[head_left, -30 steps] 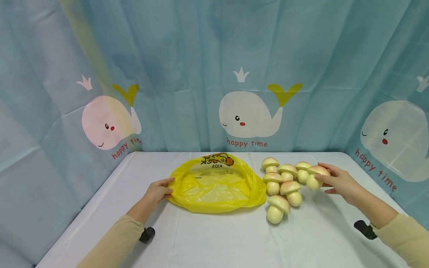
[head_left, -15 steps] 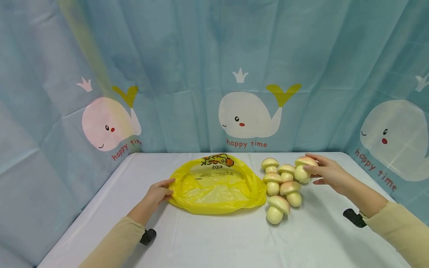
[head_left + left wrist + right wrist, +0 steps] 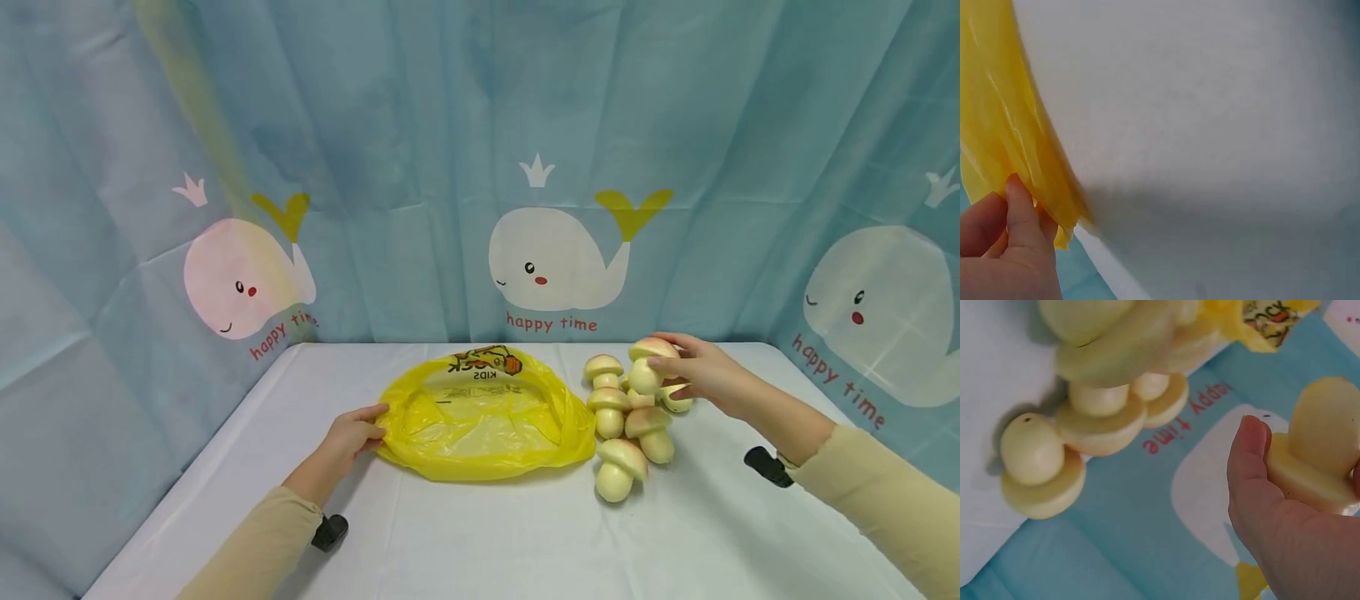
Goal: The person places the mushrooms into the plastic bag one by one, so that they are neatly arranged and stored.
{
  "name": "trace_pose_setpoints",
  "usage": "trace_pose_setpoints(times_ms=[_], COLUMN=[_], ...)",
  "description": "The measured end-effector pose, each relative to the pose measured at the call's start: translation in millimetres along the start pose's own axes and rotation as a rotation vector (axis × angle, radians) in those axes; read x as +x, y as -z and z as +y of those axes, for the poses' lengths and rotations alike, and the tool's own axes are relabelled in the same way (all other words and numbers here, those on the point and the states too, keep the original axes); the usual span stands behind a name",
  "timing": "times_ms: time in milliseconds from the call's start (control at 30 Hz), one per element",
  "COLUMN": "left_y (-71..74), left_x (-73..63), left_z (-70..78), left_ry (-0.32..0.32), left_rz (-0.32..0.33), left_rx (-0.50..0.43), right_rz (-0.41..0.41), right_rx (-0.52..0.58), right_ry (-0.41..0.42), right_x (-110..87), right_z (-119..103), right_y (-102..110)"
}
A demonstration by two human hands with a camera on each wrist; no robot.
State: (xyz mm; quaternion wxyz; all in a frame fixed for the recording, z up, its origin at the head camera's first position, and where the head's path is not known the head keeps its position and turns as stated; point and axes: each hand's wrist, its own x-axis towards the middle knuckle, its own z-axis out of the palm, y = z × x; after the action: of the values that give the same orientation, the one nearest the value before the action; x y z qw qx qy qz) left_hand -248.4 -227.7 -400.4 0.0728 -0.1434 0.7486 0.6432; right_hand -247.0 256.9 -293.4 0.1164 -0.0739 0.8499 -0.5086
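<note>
My left hand pinches the left rim of a yellow plastic bag, which lies with its mouth spread open toward me. In the left wrist view, thumb and fingers grip the thin yellow film. My right hand holds a toy mushroom with a pale stem and pinkish cap, raised over the other mushrooms. The right wrist view shows this held mushroom between thumb and fingers. Several similar mushrooms lie grouped just right of the bag, among them a front one and a back one.
A white cloth covers the table. Behind it hangs a blue curtain printed with whales and "happy time". Another mushroom lies at the right of the group, partly behind the right hand's fingers.
My right hand has carried its mushroom leftward and slightly up, from the group's right side to above its middle. The left hand stays at the bag's rim.
</note>
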Motion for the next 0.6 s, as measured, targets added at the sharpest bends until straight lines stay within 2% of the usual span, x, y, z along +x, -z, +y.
trace_pose_setpoints(times_ms=[333, 600], left_y=[-3.1, -1.3], left_x=[1.1, 0.9], left_z=[6.4, 5.0], left_ry=[0.020, 0.022], left_rz=[0.007, 0.007], left_rx=[0.028, 0.025], right_rz=[-0.049, -0.061], right_rx=[0.063, 0.089], right_ry=[-0.009, -0.010], right_x=[6.8, 12.6], right_z=[-28.9, -43.9], right_y=[-19.7, -30.3])
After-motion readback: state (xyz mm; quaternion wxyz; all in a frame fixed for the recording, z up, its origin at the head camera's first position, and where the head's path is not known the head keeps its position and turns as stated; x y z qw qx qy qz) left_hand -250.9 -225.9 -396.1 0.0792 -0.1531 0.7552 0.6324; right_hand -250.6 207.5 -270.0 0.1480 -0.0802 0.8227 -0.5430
